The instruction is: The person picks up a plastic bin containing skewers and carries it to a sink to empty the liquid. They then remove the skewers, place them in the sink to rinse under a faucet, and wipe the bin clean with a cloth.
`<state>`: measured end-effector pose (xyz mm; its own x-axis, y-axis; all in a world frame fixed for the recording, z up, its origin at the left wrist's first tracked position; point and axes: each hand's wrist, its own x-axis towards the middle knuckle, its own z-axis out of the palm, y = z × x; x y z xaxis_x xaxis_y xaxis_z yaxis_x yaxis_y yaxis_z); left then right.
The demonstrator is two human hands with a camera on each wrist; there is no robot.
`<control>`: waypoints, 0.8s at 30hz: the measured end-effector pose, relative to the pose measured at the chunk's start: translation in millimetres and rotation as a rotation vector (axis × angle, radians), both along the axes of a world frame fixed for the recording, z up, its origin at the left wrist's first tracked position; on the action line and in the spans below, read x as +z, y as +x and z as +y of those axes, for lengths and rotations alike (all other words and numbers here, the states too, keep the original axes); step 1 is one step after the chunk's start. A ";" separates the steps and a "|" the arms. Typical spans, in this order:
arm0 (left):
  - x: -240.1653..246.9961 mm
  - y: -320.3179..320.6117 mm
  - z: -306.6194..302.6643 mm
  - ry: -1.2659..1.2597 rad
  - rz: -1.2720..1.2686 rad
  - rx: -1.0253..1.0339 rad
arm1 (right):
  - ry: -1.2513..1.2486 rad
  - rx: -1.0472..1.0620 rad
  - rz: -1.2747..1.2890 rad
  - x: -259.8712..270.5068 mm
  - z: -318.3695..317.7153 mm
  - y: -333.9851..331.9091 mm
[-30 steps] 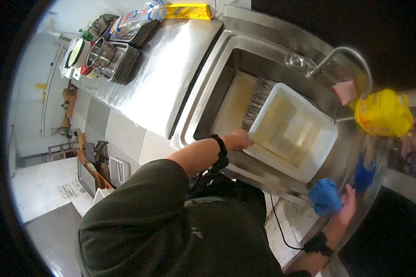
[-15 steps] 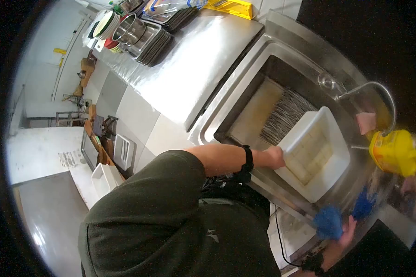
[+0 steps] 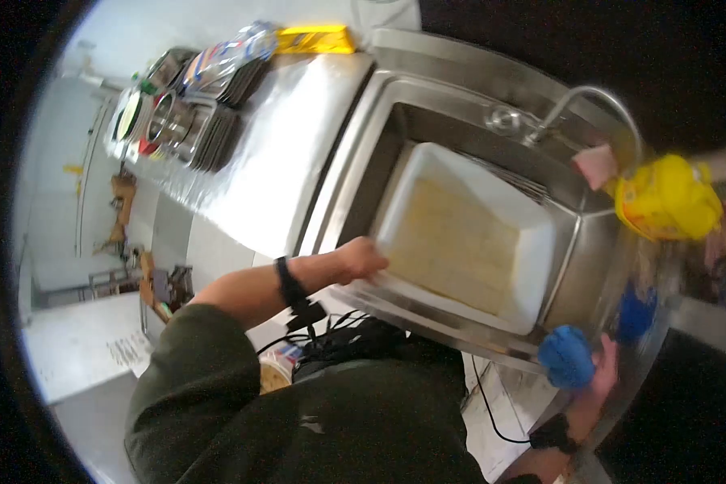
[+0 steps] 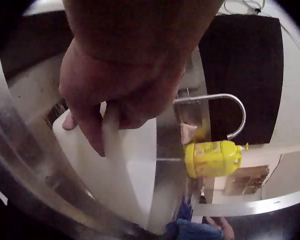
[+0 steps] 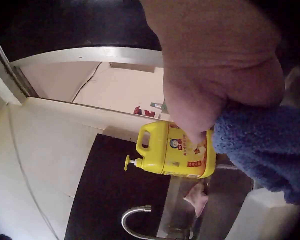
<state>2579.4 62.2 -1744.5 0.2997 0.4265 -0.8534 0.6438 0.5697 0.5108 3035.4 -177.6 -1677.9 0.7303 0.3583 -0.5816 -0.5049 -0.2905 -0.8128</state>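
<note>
A white plastic tub (image 3: 460,246) with yellowish stains inside sits in the steel sink (image 3: 351,173). My left hand (image 3: 361,260) grips its near left rim; in the left wrist view the fingers curl over the rim (image 4: 121,170). Out at the right, my right hand (image 3: 603,367) holds a bunched blue cloth (image 3: 566,356). The right wrist view shows this cloth (image 5: 262,145) under the thumb side of the hand. Thin sticks (image 3: 512,176) lie in the sink, mostly hidden behind the tub.
Beyond the sink stand a curved faucet (image 3: 597,90), a pink cloth (image 3: 595,165) and a yellow pump jug (image 3: 669,198). Another blue cloth (image 3: 637,313) lies at the right. Stacked trays (image 3: 215,137) and a metal pot (image 3: 169,119) occupy the counter (image 3: 286,121).
My left hand has drawn the tub leftward across the sink, over most of the thin sticks. My right hand still holds the blue cloth at the right. The head view has swung about.
</note>
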 end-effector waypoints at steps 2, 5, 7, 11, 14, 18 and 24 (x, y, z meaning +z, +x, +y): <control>16.6 -15.8 -1.6 -0.011 -0.045 0.078 | -0.007 -0.044 0.053 2.0 9.0 -9.2; 15.2 -50.4 -2.2 0.358 -0.087 -0.450 | 0.005 -0.046 0.039 -4.4 2.0 -14.1; 31.7 -57.5 -1.1 0.695 -0.039 -0.772 | -0.015 -0.099 0.044 15.0 17.3 -32.0; 48.1 -50.4 0.5 0.488 -0.140 -0.433 | 0.010 -0.108 0.072 9.1 11.2 -29.4; 50.3 -39.5 7.0 0.395 -0.195 -0.347 | 0.000 -0.123 0.063 2.6 6.1 -22.6; 37.2 -2.2 18.3 -0.098 -0.176 0.060 | -0.035 -0.120 0.100 10.0 4.3 -17.8; -41.1 62.7 29.6 0.013 0.105 -0.129 | 0.038 -0.082 -0.095 31.9 2.7 -18.6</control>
<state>2642.1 91.8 -1785.6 0.2622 0.4013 -0.8776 0.7615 0.4726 0.4436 3016.8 -174.9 -1646.0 0.8090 0.3153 -0.4960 -0.4463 -0.2196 -0.8675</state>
